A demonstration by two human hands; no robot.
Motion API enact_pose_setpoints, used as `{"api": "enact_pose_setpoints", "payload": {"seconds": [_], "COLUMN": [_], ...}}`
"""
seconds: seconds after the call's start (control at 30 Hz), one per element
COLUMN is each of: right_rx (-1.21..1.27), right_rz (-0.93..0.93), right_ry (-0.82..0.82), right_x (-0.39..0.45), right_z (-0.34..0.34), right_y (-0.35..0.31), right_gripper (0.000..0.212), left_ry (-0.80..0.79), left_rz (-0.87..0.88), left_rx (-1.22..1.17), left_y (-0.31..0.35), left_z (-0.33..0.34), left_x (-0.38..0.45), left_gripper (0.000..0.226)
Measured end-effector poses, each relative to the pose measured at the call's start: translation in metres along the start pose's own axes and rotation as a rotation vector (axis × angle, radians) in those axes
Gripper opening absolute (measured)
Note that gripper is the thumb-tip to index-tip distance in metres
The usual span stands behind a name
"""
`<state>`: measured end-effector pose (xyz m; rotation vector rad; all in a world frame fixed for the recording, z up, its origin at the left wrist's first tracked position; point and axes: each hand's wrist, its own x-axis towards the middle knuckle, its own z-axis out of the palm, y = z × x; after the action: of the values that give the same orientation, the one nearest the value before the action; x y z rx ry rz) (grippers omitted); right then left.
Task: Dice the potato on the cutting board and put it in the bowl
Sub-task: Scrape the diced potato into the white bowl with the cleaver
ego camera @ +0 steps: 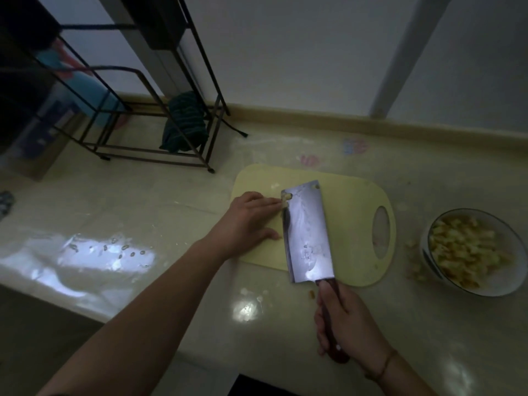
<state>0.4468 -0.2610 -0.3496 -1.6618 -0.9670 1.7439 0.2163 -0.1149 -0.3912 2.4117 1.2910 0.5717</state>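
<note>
— While the right hand [347, 324] grips the cleaver [307, 232], where's the potato [285, 199]?
— Last bits at the blade's far end; most fill the bowl [468, 251], right.
— Left hand [247, 221]?
— Straight fingers touching them. Wet, slippery; likely sweep, don't pinch.

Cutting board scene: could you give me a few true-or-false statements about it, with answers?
1. The right hand holds the steel cleaver by its dark wooden handle. True.
2. The white round bowl is empty. False: it holds diced potato pieces.
3. The left hand rests on the pale yellow plastic cutting board. True.
4. The bowl sits left of the board. False: it sits to its right.
</note>
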Motion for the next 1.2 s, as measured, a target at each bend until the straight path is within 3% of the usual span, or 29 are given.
{"api": "enact_pose_setpoints", "payload": {"seconds": [0.2,0.57,0.77,0.97,1.2], "right_rx": [0.062,0.152,0.259,0.296,0.439], "right_rz": [0.019,0.069,0.116,0.129,0.180], "right_ry": [-0.039,-0.056,-0.108,-0.124,-0.115], "right_x": [0.002,0.003,0.004,-0.002,-0.057], "right_z": [-0.002,-0.003,-0.008,-0.011,-0.056], "right_y": [0.001,-0.001,-0.006,-0.013,-0.038], "right_gripper": [0.031,0.032,0.034,0.035,0.039], "left_ry": [0.092,0.302,0.142,0.172,0.329], "left_rz": [0.057,-0.041,0.034,-0.159,0.101], "left_rx": [0.002,-0.136,0.031,0.003,-0.074], "left_y": [0.001,0.020,0.008,0.022,0.074], "left_z": [0.011,0.011,-0.004,0.000,-0.012], "left_x": [-0.005,0.000,-0.019,-0.016,0.009], "left_gripper": [0.036,0.018,0.043,0.054,0.028]}}
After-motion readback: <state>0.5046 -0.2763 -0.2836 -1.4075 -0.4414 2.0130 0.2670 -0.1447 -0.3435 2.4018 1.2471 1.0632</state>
